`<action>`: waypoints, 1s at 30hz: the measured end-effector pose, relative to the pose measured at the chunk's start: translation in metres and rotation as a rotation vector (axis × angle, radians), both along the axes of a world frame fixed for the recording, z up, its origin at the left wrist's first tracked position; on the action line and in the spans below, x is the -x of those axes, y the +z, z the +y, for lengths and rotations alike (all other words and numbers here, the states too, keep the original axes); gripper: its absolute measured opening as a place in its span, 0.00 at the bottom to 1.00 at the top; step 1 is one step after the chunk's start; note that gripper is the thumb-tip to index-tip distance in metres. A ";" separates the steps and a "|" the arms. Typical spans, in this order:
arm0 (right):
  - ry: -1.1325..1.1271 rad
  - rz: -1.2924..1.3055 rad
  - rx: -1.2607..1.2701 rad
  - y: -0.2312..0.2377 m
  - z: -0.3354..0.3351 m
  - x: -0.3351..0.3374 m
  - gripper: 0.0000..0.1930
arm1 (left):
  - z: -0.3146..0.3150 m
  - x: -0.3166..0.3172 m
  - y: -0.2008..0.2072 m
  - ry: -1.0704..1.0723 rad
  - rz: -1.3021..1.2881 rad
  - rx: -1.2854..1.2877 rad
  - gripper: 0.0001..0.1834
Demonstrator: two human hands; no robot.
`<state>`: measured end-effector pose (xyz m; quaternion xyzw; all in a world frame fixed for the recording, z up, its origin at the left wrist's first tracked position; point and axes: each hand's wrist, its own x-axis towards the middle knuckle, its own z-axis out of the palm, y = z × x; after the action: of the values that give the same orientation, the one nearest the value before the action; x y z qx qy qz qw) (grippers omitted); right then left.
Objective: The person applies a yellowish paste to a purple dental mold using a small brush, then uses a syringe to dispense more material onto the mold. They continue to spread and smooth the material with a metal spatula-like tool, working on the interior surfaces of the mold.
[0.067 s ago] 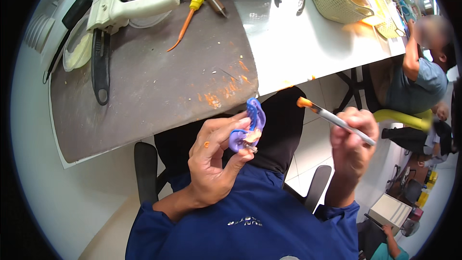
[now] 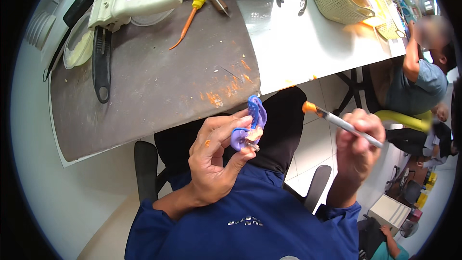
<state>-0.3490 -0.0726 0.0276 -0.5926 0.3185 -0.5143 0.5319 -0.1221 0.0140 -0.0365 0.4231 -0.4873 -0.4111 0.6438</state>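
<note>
Head view: my left hand [image 2: 211, 161] pinches the purple tray [image 2: 250, 123], my right hand [image 2: 356, 142] grips the orange-tipped tool [image 2: 337, 121] right of it; next, bring tip to tray.

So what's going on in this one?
A seated person in a blue top holds a small purple curved piece with pinkish material in it, pinched in the left hand over their lap. The right hand holds a thin metal tool with an orange tip, pointed toward the piece but apart from it. A stained brown mat lies on the white table ahead.
</note>
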 end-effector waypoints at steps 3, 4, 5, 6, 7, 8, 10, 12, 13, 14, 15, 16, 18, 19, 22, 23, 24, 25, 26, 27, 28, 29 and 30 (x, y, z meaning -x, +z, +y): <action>0.010 0.056 0.251 0.016 0.003 -0.005 0.21 | 0.000 -0.001 0.003 0.056 0.014 -0.012 0.24; 0.005 0.084 0.247 0.025 0.006 -0.010 0.19 | 0.000 -0.003 0.003 0.068 -0.019 -0.013 0.24; 0.040 0.106 0.247 0.033 0.008 -0.013 0.17 | 0.001 -0.005 0.004 0.080 -0.051 -0.014 0.24; 0.074 0.127 0.246 0.039 0.009 -0.015 0.16 | 0.001 -0.004 0.004 0.092 -0.030 -0.012 0.25; 0.140 0.141 0.275 0.042 0.007 -0.013 0.14 | 0.001 -0.001 0.006 0.107 -0.013 -0.011 0.25; 0.156 0.147 0.277 0.044 0.008 -0.015 0.14 | 0.002 0.000 0.007 0.121 0.004 -0.010 0.25; 0.186 0.159 0.282 0.048 0.010 -0.018 0.14 | 0.003 0.000 0.009 0.124 -0.026 -0.016 0.25; 0.239 0.178 0.345 0.049 0.008 -0.020 0.16 | 0.002 -0.002 0.010 0.131 -0.061 0.008 0.25; 0.259 0.204 0.376 0.050 0.008 -0.021 0.17 | 0.002 -0.003 0.010 0.139 -0.082 0.033 0.25; 0.273 0.228 0.396 0.052 0.008 -0.022 0.18 | 0.001 -0.004 0.010 0.147 -0.103 0.058 0.25; 0.289 0.251 0.417 0.054 0.008 -0.023 0.19 | 0.001 -0.004 0.009 0.151 -0.095 0.066 0.25; 0.302 0.274 0.438 0.055 0.008 -0.024 0.21 | 0.001 -0.004 0.008 0.154 -0.087 0.074 0.25; 0.280 0.304 0.463 0.056 0.011 -0.028 0.21 | 0.001 -0.003 0.006 0.160 -0.080 0.085 0.24; 0.274 0.297 0.450 0.056 0.012 -0.029 0.21 | 0.000 -0.003 0.005 0.162 -0.079 0.089 0.24; 0.303 0.342 0.476 0.058 0.010 -0.029 0.21 | -0.001 -0.003 0.004 0.164 -0.080 0.103 0.24; 0.299 0.356 0.475 0.059 0.010 -0.030 0.21 | -0.002 -0.003 0.004 0.165 -0.081 0.107 0.24; 0.295 0.369 0.475 0.059 0.011 -0.030 0.21 | -0.003 -0.004 0.005 0.161 -0.092 0.115 0.24; 0.290 0.381 0.474 0.059 0.011 -0.030 0.21 | -0.004 -0.005 0.005 0.157 -0.105 0.124 0.24; 0.290 0.389 0.480 0.059 0.010 -0.030 0.21 | -0.004 -0.005 0.005 0.152 -0.118 0.132 0.24; 0.291 0.397 0.487 0.058 0.010 -0.030 0.21 | -0.004 -0.004 0.005 0.156 -0.112 0.123 0.25; 0.293 0.405 0.496 0.057 0.010 -0.031 0.21 | -0.003 -0.004 0.005 0.163 -0.105 0.114 0.25; 0.295 0.415 0.490 0.057 0.010 -0.033 0.21 | -0.002 -0.003 0.005 0.169 -0.098 0.106 0.25; 0.296 0.425 0.484 0.056 0.011 -0.034 0.20 | -0.002 -0.003 0.005 0.172 -0.092 0.108 0.25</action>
<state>-0.3151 -0.0617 0.0838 -0.8351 0.2015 -0.3573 0.3665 -0.1191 0.0121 -0.0319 0.4465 -0.4994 -0.3078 0.6756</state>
